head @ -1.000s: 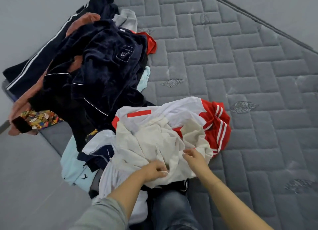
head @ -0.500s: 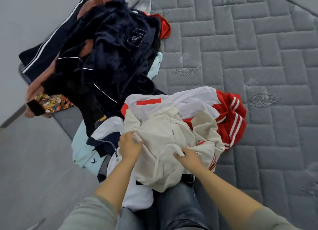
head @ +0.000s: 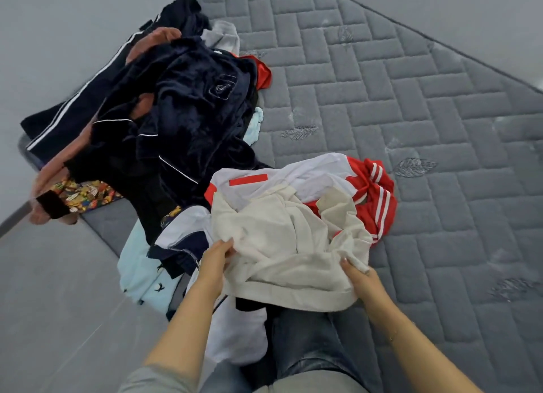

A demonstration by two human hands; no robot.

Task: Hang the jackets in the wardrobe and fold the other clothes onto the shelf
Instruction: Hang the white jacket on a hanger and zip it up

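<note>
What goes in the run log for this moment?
left hand: grips cream knit garment | right hand: grips same garment | garment: on clothes pile, grey quilted mattress

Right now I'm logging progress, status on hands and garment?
Left hand and right hand both grip cream garment. It lies atop red-and-white jacket. Navy pile untouched.

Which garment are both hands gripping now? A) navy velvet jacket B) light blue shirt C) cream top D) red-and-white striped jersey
C: the left hand and right hand each pinch an edge of the cream top, which lies on top of the red-and-white jersey.
</note>
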